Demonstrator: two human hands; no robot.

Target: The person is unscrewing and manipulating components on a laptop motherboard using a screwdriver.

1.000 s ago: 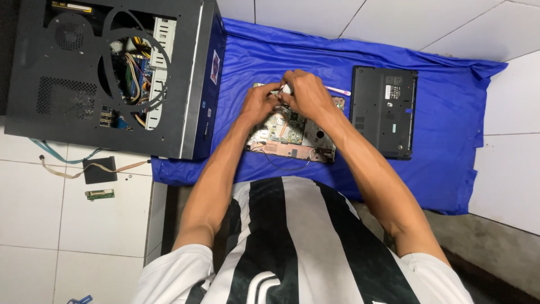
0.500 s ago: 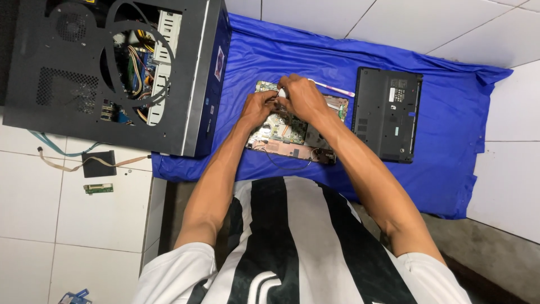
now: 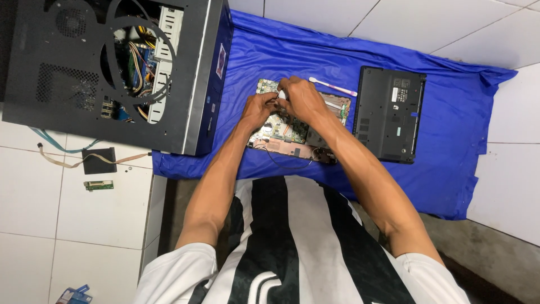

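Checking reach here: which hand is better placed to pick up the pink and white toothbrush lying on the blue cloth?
Probably the right hand. It rests on the circuit board at the edge nearest the toothbrush, which lies just beyond it. The left hand sits farther away, with the right hand between it and the brush.

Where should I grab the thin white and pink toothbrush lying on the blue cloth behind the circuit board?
Pinch the thin white and pink toothbrush at mid-handle from above, probably best. It lies flat on the blue cloth, handle free, just beyond the right hand and beside the black laptop base.
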